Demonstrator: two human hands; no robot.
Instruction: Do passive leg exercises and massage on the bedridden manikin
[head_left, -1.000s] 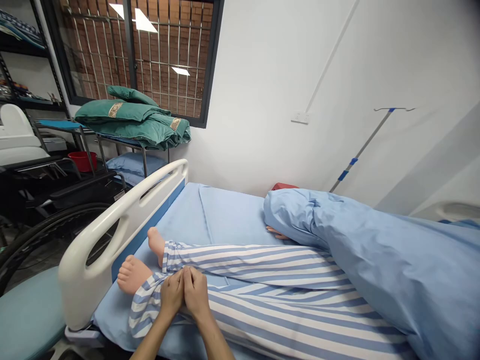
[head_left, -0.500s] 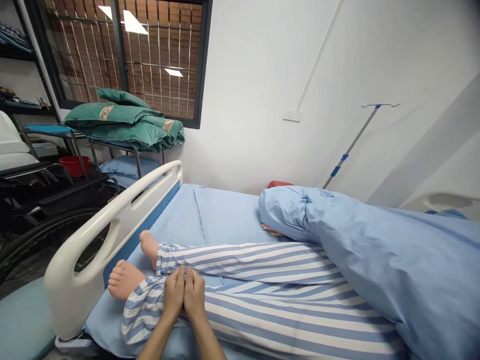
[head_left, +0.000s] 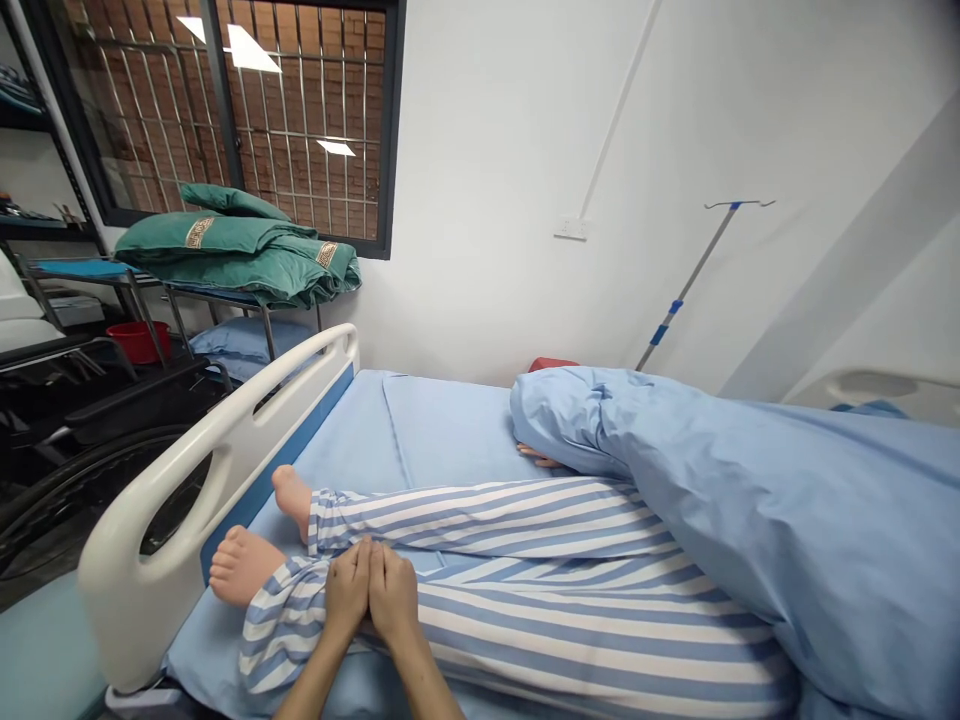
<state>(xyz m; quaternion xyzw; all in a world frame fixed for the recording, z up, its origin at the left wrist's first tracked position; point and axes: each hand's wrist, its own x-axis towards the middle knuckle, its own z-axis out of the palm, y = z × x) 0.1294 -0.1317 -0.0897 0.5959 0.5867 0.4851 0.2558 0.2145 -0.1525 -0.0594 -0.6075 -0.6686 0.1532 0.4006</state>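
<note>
One left hand (head_left: 346,592) and one right hand (head_left: 394,592) sit together at seven o'clock in the head view, both curled narrow, perhaps to bear on the striped trousers (head_left: 555,620) at six o'clock; I cannot tell whether they grip cloth. The blue quilt (head_left: 750,500), at four o'clock, leaves the trouser legs exposed, presumably for reach

Beyond the left hand (head_left: 347,592), a dark-framed window (head_left: 225,110) with metal bars (head_left: 300,132) faces a brick wall (head_left: 356,40); its bright patches (head_left: 253,48) are probably reflected ceiling lights. A white wall (head_left: 487,150) with a socket plate (head_left: 571,229) rises ahead of the right hand (head_left: 394,595); well left of both stands a wheelchair (head_left: 142,395).
</note>
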